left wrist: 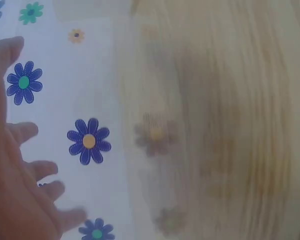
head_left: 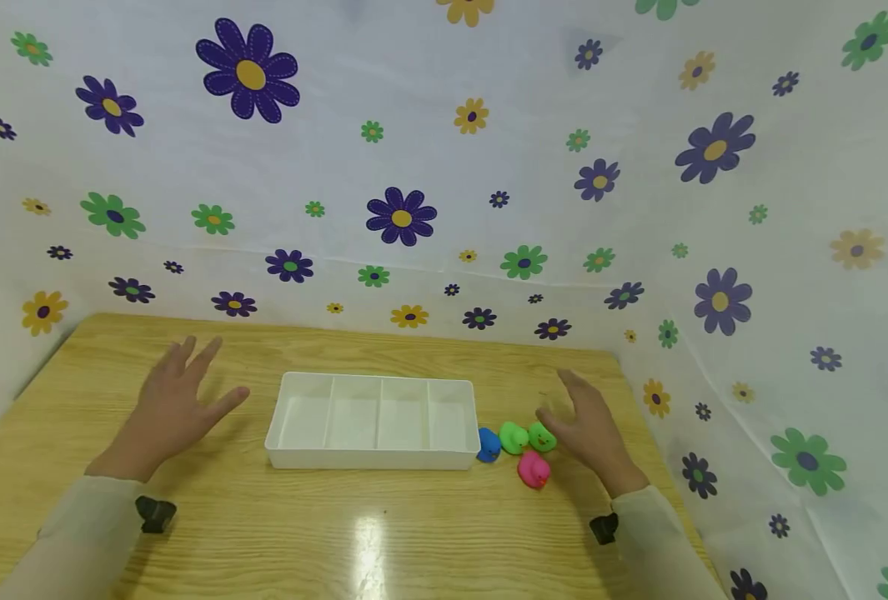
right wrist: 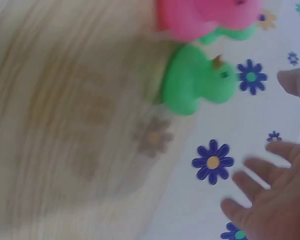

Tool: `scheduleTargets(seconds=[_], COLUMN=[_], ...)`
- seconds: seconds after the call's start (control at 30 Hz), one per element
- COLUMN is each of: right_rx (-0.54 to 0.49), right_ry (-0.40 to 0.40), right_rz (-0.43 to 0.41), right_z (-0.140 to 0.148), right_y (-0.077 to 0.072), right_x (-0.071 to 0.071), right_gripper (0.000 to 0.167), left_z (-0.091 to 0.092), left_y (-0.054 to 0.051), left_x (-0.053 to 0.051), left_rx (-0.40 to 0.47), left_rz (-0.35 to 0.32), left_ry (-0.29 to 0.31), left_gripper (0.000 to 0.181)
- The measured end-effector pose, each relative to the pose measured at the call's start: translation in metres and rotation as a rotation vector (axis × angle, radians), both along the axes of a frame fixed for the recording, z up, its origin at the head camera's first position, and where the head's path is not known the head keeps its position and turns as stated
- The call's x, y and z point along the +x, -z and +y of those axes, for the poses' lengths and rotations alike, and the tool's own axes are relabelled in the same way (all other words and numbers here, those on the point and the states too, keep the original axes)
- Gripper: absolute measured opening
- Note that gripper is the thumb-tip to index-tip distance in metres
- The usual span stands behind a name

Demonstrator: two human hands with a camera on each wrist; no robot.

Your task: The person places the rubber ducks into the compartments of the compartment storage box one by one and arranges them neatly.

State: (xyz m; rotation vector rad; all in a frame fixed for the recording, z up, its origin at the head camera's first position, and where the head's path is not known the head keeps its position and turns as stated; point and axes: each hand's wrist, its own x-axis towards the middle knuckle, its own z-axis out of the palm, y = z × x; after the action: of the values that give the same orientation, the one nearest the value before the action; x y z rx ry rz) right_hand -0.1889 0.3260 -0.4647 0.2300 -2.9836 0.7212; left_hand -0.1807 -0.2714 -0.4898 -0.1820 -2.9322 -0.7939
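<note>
A white tray (head_left: 372, 459) with several compartments, all bare inside, sits mid-table. Against its right end is a blue duck (head_left: 489, 446); two green ducks (head_left: 514, 437) (head_left: 542, 437) and a pink duck (head_left: 534, 470) lie just beyond. My right hand (head_left: 589, 429) hovers beside the ducks, fingers spread, holding nothing. In the right wrist view a green duck (right wrist: 190, 80) and the pink duck (right wrist: 210, 17) show near that hand (right wrist: 275, 200). Left of the tray, my left hand (head_left: 169, 412) is raised with spread fingers; the left wrist view shows that hand (left wrist: 20, 175) holding nothing.
The wooden table (head_left: 286, 533) carries a bright reflection near the front. A white flowered cloth (head_left: 323, 167) hangs behind the table and along its right side, with more of it at the left edge. Each wrist wears a small black device (head_left: 155, 514).
</note>
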Motion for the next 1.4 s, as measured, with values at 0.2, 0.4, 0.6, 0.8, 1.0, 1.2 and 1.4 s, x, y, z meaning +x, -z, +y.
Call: scheduleTargets(seconds=[0.2,0.4,0.6,0.8,1.0,1.2,1.4], right_rx=[-0.104,-0.105,-0.104,-0.125,-0.079,0.043,0.161], right_ry=[-0.169,-0.341,-0.395,-0.403,-0.405,-0.418,-0.397], right_rz=[-0.103,-0.196,-0.192,-0.220,-0.212,-0.125,-0.078], right_z=[-0.015,-0.031,-0.038,-0.044,-0.051,-0.056,-0.062], right_y=[-0.006,-0.007,0.001,0.008,0.012,0.010,0.008], right_x=[0.007,0.015,0.014,0.013,0.012,0.011,0.011], right_gripper=[0.059,0.045,0.037,0.032,0.031,0.027,0.024], left_z=[0.011,0.025,0.035,0.037,0.035,0.034,0.034], left_y=[-0.003,0.004,0.020,0.033,0.040,0.042,0.043], left_x=[0.003,0.010,0.012,0.014,0.013,0.011,0.012], left_rx=[0.390,0.708,0.810,0.851,0.895,0.913,0.936], left_rz=[-0.219,-0.403,-0.482,-0.478,-0.502,-0.529,-0.531], left_ry=[0.121,0.184,0.203,0.220,0.247,0.248,0.249], left_gripper=[0.088,0.077,0.070,0.067,0.067,0.067,0.067])
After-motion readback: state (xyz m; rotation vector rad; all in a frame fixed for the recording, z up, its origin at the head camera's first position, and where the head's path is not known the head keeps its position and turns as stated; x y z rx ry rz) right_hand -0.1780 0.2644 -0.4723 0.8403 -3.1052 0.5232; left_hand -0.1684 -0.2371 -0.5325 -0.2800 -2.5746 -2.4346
